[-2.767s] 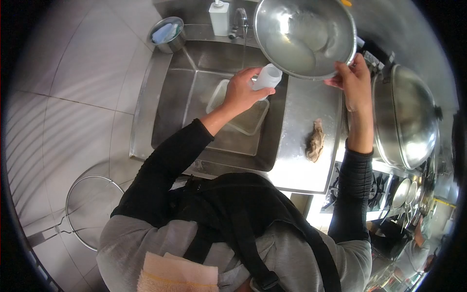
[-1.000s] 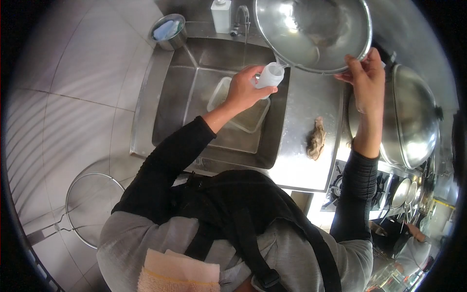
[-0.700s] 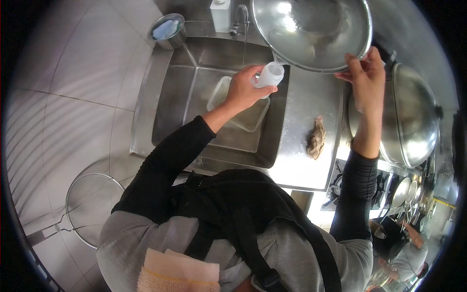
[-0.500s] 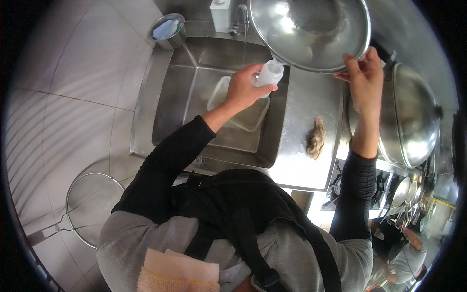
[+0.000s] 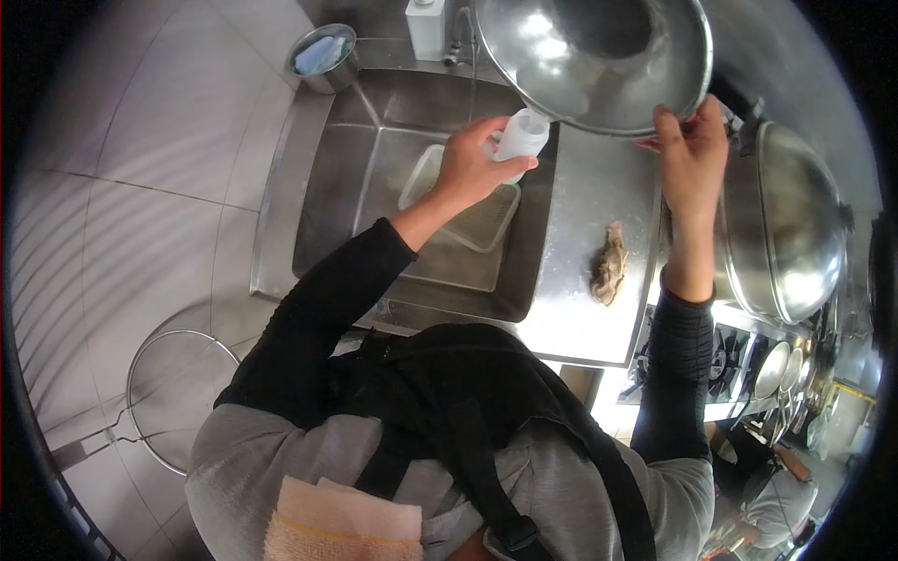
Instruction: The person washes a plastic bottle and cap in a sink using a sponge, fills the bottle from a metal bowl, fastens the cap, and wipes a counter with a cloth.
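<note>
My left hand (image 5: 475,166) is closed around a translucent white plastic bottle (image 5: 524,136), holding it over the sink (image 5: 337,187) with its open mouth facing up. The rim of a wide metal bowl (image 5: 571,65) rests close against that mouth; whether liquid is passing between them is hard to make out. On the bowl's right side, my right hand (image 5: 692,154) pinches the rim and the bowl looks tilted toward the bottle. A rectangular translucent plastic container (image 5: 486,238) lies in the sink below my left hand, partly hidden by it.
A crumpled brown cloth (image 5: 610,266) lies on the steel counter. Behind the sink are a faucet (image 5: 460,42), a white bottle (image 5: 426,30) and a metal pot (image 5: 323,70). A large domed lid (image 5: 800,224) stands right, near burners. A strainer (image 5: 182,402) is lower left; another person (image 5: 781,500) lower right.
My right hand has shifted slightly left and the bowl has moved a little up, with the dark patch inside it changing shape. The left hand and bottle barely moved.
</note>
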### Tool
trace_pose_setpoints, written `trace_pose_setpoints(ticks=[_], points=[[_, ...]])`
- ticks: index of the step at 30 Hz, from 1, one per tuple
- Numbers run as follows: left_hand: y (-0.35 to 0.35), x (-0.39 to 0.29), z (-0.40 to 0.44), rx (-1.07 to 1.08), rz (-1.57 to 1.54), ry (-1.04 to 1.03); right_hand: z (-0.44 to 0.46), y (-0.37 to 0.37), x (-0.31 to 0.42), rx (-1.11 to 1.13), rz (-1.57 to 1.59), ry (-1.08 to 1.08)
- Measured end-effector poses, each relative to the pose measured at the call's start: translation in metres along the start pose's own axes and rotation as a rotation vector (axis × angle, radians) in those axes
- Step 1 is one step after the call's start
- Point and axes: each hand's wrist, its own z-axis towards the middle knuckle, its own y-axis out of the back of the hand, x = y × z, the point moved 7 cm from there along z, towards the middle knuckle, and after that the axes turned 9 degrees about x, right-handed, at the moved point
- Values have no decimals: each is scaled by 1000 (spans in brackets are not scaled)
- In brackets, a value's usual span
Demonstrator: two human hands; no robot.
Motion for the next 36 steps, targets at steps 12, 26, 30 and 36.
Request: trace_pose_setpoints(ticks=[12,26,30,36], points=[[-1,-1,5,-21,-32,21,-5,-3,5,-136,-76,27],[-1,-7,14,-53,-23,-44,-15,-9,-3,-228,-117,61],[0,-4,15,-69,-31,-48,-16,-19,-12,-189,131,9],[22,10,-6,-89,-4,30,-28,-42,-71,-242,441,-252]])
